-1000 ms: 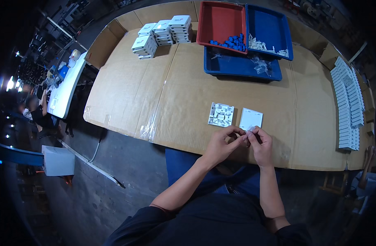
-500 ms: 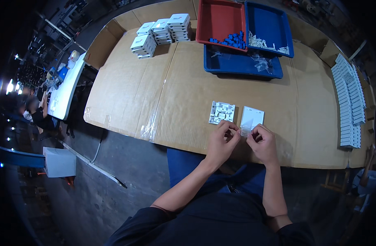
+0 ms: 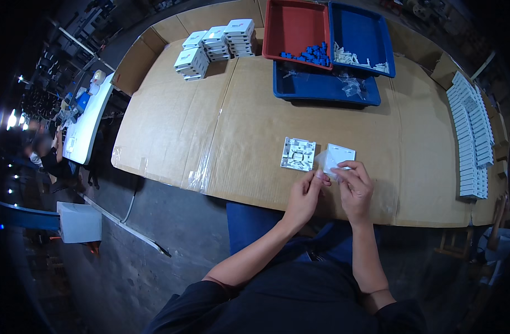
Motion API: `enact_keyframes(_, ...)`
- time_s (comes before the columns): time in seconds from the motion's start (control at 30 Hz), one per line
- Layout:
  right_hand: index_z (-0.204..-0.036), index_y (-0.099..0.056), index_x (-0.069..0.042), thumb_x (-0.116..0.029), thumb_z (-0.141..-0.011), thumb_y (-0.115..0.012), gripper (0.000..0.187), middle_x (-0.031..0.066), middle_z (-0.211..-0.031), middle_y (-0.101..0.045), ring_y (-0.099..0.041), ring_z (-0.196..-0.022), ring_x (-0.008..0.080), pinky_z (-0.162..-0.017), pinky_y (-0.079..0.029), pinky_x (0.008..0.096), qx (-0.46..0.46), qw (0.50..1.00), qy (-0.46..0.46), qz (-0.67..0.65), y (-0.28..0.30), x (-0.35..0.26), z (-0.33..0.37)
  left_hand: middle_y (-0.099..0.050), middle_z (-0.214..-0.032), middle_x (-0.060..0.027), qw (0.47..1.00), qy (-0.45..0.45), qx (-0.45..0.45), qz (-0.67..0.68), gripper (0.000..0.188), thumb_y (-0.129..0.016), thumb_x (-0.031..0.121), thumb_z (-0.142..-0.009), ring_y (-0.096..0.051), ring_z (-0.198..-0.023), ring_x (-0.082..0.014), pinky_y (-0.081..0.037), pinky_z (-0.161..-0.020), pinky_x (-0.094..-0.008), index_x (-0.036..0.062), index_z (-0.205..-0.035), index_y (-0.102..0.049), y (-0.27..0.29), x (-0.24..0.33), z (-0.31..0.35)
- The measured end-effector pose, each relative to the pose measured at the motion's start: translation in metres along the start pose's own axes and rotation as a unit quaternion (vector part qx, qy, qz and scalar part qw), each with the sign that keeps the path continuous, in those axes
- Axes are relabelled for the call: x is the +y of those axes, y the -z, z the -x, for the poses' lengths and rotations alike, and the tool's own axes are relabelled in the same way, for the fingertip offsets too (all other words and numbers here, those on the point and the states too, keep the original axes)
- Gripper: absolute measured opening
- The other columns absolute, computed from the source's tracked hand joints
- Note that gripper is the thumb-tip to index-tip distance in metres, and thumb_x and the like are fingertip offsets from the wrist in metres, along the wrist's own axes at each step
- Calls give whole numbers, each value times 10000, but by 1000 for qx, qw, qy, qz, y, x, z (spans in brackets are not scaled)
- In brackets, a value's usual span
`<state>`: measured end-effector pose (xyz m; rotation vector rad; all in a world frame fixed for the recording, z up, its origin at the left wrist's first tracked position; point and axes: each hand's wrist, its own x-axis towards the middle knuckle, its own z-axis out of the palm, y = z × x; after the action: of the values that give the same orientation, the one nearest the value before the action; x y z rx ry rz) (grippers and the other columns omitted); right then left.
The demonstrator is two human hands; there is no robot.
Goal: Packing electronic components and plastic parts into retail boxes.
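Observation:
A small clear plastic bag (image 3: 323, 159) is between my hands, near the front edge of the table. My left hand (image 3: 303, 199) pinches it between thumb and forefinger. Fingertips of my right hand (image 3: 357, 192) close on its other side; what lies inside the bag is too small to make out. Just beyond my left hand lies a square white plastic box base (image 3: 298, 153), its moulded inner side facing up. To its right a flat white cover (image 3: 345, 152) rests on the cardboard, partly hidden by the bag and my right fingers.
Far left on the cardboard-covered table (image 3: 166, 122) stand stacks of white boxes (image 3: 191, 62). At the back are a red tray (image 3: 296, 28) with blue parts, a blue tray (image 3: 363, 33) with white pieces, and a lower blue tray (image 3: 310, 89) with clear bags. White parts (image 3: 469, 139) line the right.
My right hand has shifted up over the cover, its fingers now higher on the bag. The bag has tilted left, and my left thumb now points upward.

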<state>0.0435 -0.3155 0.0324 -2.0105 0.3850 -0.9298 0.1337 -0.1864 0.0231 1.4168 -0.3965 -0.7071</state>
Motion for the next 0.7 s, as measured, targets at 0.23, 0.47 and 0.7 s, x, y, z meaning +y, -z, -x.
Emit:
enact_keyframes(0.23,-1160,-706,38,123,-928,-656,252,73,-1056,-683,-658,-843,127,-774,-582,265,56,932,-238,-266,-9,-32,-3,-711,-931,8,994,29,-17,107,251,-640,249,-1072,-547,-747,-33,-456,-691,-214,20,-1087,-741,9,-15,-7)
enact_keyframes(0.47,-1128,-708,45,-36,-1031,-640,143,49,-901,-694,-652,-750,109,-675,-573,274,-60,917,-288,-270,10,11,6,-716,-1037,-17,999,31,-17,6,291,-724,217,-1009,-560,-810,-60,-464,-713,-242,34,-1235,-717,23,-14,-9)
enact_keyframes(0.7,-1176,-736,10,-26,-1021,-653,180,2,-920,-689,-617,-758,67,-669,-505,232,-75,954,-246,-154,8,11,8,-628,-1335,-81,871,-326,-14,-369,735,-851,188,-773,-593,-1233,-317,-392,-1129,-477,111,-1446,-567,19,29,-2)
